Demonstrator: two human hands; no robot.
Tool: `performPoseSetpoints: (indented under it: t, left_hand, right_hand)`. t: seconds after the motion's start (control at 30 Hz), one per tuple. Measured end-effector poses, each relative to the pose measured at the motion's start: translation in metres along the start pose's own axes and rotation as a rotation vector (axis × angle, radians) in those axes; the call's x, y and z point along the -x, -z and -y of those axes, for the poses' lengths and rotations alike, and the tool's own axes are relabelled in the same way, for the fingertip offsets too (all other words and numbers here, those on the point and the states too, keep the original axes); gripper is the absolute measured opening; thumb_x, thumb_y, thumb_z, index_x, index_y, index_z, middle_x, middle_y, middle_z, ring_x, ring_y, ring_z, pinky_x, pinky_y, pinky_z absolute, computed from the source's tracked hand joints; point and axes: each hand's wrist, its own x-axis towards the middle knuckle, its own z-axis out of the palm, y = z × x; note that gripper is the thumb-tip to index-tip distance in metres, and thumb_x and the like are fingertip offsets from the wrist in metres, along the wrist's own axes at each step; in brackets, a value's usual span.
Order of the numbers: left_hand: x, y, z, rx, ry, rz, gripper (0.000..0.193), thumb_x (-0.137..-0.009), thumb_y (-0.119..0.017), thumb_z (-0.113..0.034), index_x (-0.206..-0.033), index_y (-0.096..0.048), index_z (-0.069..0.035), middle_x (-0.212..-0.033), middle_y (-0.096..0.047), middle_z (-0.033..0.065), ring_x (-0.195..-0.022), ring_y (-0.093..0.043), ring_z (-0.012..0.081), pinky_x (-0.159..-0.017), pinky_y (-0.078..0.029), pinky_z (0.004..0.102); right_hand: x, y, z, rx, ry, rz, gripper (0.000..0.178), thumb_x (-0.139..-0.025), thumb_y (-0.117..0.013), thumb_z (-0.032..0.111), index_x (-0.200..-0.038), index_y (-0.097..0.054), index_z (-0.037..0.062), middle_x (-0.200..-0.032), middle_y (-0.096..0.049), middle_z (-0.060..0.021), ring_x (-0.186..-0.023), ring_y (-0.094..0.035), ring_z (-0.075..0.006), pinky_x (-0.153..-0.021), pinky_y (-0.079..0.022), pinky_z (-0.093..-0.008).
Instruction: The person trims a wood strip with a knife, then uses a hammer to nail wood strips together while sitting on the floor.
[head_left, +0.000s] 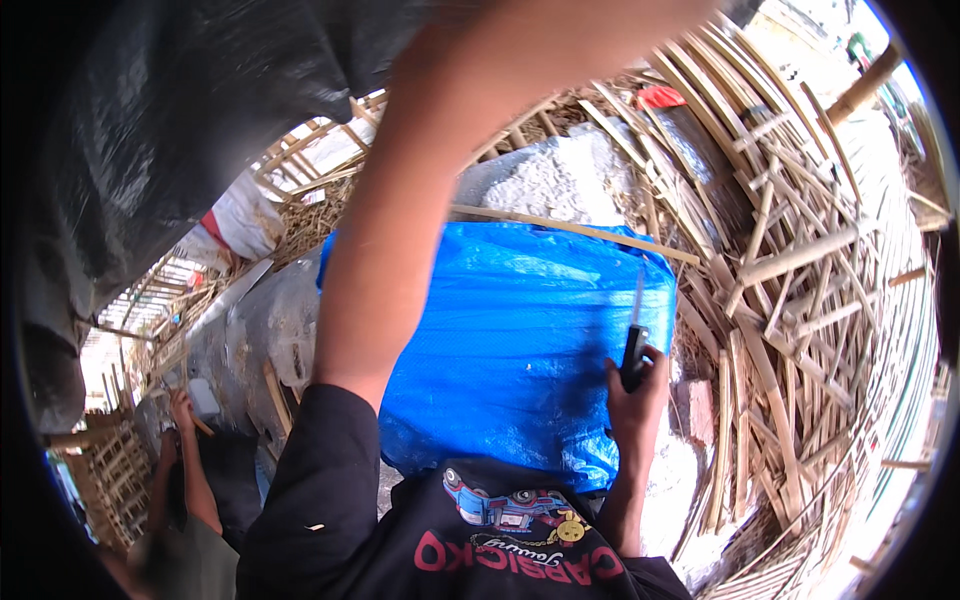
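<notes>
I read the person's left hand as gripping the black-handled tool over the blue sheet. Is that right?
Not quite, it's the other hand: the head view shows the right hand gripping the black-handled tool over the blue sheet.

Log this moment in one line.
right hand: holding knife | left hand: out of view | below: blue tarp | nearby: bamboo

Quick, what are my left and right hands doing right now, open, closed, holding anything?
Left hand: out of view, can't tell; only the arm shows.
Right hand: closed around a black-handled tool.
</notes>
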Motion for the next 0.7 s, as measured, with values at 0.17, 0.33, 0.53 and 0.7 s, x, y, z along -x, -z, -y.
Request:
performPoseSetpoints:
  t: [0.17,0.33,0.53,0.7]
  left_hand:
    - [0.017,0.011,-0.003,0.118,-0.056,-0.213,0.047,-0.100,-0.050,-0.047,-0.071,-0.049,-0.011,-0.054,-0.041,-0.0023,-0.046,-0.038,0.0092,-0.044,-0.031,0.0274]
    - [0.010,0.012,-0.001,0.417,-0.184,-0.684,0.043,-0.099,-0.053,-0.046,-0.071,-0.048,-0.013,-0.056,-0.041,-0.0041,-0.047,-0.038,0.0069,-0.044,-0.031,0.0241]
    - [-0.020,-0.051,0.041,0.900,-0.022,-1.010,0.040,-0.098,-0.057,-0.044,-0.071,-0.047,-0.017,-0.059,-0.041,-0.0063,-0.048,-0.037,0.0042,-0.044,-0.030,0.0202]
    - [-0.031,-0.042,0.079,1.006,0.181,-1.049,0.046,-0.098,-0.050,-0.056,-0.074,-0.051,-0.016,-0.060,-0.047,-0.0049,-0.047,-0.041,0.0054,-0.043,-0.032,0.0205]
  right_hand:
    - [0.016,-0.008,-0.017,0.050,0.191,0.102,0.042,-0.079,-0.079,0.012,-0.113,-0.056,0.0004,-0.088,-0.067,-0.0177,-0.078,-0.067,-0.0298,-0.070,-0.052,-0.0397]
    - [0.018,0.007,0.005,0.044,0.353,0.033,0.046,-0.076,-0.082,0.013,-0.114,-0.059,0.0014,-0.107,-0.063,-0.0180,-0.101,-0.062,-0.0341,-0.089,-0.048,-0.0403]
    - [-0.042,0.067,0.041,0.012,0.411,-0.311,0.051,-0.079,-0.082,0.019,-0.121,-0.058,0.0047,-0.117,-0.063,-0.0158,-0.107,-0.062,-0.0291,-0.089,-0.048,-0.0386]
    - [-0.090,0.076,0.048,0.080,0.312,0.121,0.022,-0.096,-0.063,0.018,-0.105,-0.059,-0.0013,-0.098,-0.069,-0.0166,-0.093,-0.068,-0.0280,-0.080,-0.050,-0.0386]
